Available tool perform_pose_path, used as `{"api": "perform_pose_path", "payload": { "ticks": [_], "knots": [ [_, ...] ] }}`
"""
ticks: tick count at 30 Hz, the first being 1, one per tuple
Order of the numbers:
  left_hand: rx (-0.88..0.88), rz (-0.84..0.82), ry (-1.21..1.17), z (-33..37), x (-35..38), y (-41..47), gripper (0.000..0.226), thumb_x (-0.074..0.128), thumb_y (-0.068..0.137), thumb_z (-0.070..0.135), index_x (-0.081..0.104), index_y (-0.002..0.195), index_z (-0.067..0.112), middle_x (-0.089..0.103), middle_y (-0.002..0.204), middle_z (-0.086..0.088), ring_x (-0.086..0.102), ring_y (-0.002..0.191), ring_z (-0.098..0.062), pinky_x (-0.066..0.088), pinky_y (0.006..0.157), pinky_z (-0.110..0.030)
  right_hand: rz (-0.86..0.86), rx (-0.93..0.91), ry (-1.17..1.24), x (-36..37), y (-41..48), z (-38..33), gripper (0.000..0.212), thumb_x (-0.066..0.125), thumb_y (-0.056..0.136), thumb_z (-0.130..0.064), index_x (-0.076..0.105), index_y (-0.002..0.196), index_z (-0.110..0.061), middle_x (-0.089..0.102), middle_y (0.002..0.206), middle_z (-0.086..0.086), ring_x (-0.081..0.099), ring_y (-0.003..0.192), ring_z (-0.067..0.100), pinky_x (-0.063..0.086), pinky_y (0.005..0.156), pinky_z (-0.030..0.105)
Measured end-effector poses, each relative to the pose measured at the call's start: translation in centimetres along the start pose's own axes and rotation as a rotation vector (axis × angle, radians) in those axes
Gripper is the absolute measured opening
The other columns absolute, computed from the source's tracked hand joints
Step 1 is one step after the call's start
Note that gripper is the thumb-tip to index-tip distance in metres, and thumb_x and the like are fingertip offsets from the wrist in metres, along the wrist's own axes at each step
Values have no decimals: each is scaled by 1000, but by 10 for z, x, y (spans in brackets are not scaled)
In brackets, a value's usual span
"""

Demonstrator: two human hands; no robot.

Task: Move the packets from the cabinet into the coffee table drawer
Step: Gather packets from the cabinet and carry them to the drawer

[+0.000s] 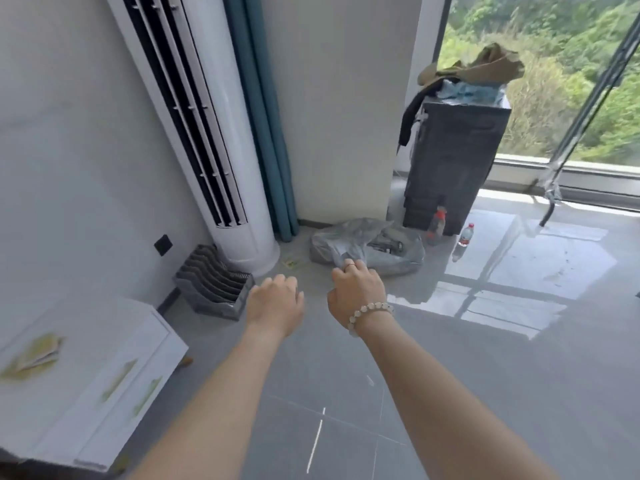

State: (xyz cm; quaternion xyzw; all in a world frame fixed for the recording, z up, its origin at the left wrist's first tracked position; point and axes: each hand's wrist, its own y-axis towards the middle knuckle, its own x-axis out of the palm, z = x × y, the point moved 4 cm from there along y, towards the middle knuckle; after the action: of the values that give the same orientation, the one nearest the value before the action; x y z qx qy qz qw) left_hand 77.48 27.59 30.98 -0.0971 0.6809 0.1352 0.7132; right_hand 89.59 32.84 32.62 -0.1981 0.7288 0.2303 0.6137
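Observation:
A low white cabinet (104, 344) stands at the lower left against the wall. Yellow-green packets (34, 356) lie in a loose pile on its top, blurred. Both my arms reach forward over the grey floor. My left hand (275, 301) hovers in the air with fingers loosely curled downward and nothing in it, to the right of the cabinet. My right hand (356, 292), with a bead bracelet and a ring, hangs beside it with fingers curled under, also holding nothing. No coffee table is in view.
A tall white air conditioner (221, 140) and a blue curtain (266, 126) stand ahead. On the floor are a grey file rack (214, 289), a grey plastic bag (367, 251), a dark box (453, 164) with clutter, two bottles (437, 221), and a small yellow scrap (291, 263).

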Motion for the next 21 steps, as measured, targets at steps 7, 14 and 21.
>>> {"api": "perform_pose_path", "payload": {
  "ticks": [7, 14, 21],
  "knots": [
    [-283, 27, 15, -77, -3, 5, 28, 38, 97, 32, 57, 107, 14, 59, 111, -3, 54, 104, -24, 43, 82, -34, -48, -258, 50, 14, 58, -66, 30, 40, 92, -22, 58, 113, -10, 51, 122, 7, 44, 115, 25, 36, 91, 32],
    [-480, 55, 37, -127, -8, -14, 29, 37, 97, 32, 56, 110, 14, 56, 113, -3, 54, 104, -25, 41, 81, -34, -96, -465, 99, 32, 91, -128, 31, 39, 94, -23, 55, 118, -10, 51, 123, 7, 44, 117, 24, 36, 94, 33],
    [-723, -24, 82, -189, -4, -60, 33, 36, 97, 32, 56, 116, 14, 56, 118, -3, 54, 106, -25, 41, 80, -33, -170, -695, 112, 51, 81, -209, 29, 40, 92, -18, 55, 115, -9, 50, 122, 8, 43, 114, 24, 35, 92, 32]
  ]
}}
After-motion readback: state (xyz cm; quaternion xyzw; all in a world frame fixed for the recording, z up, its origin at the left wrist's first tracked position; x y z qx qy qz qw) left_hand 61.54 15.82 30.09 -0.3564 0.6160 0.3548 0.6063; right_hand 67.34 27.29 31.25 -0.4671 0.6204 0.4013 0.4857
